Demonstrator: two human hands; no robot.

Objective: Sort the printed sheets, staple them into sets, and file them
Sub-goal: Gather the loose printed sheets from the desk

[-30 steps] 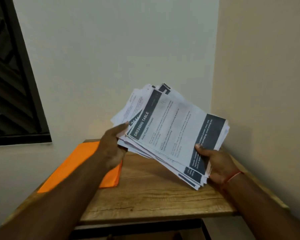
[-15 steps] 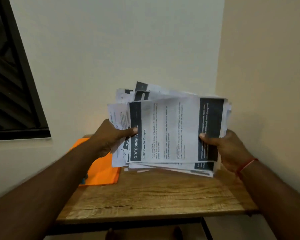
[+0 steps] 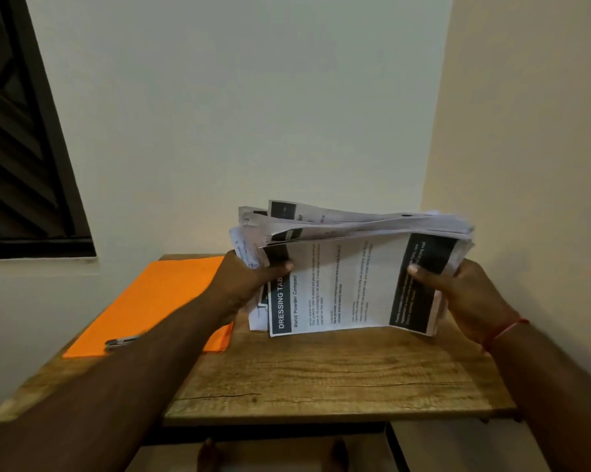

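The stack of printed sheets (image 3: 352, 287) is held near upright over the table (image 3: 321, 379), toward one o'clock; whether its lower edge touches the wood is unclear; the left hand (image 3: 250, 284) grips the nine o'clock side, thumb across the front page's heading, and the right hand (image 3: 468, 294) grips the three o'clock side likewise; fingers behind are hidden; at nine o'clock lies an orange folder (image 3: 158, 301), partly covered by the left forearm (image 3: 151, 369); a small metal object (image 3: 122, 342) on it is blurred.

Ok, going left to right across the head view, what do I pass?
dark window → orange folder → left hand → stack of printed sheets → right hand
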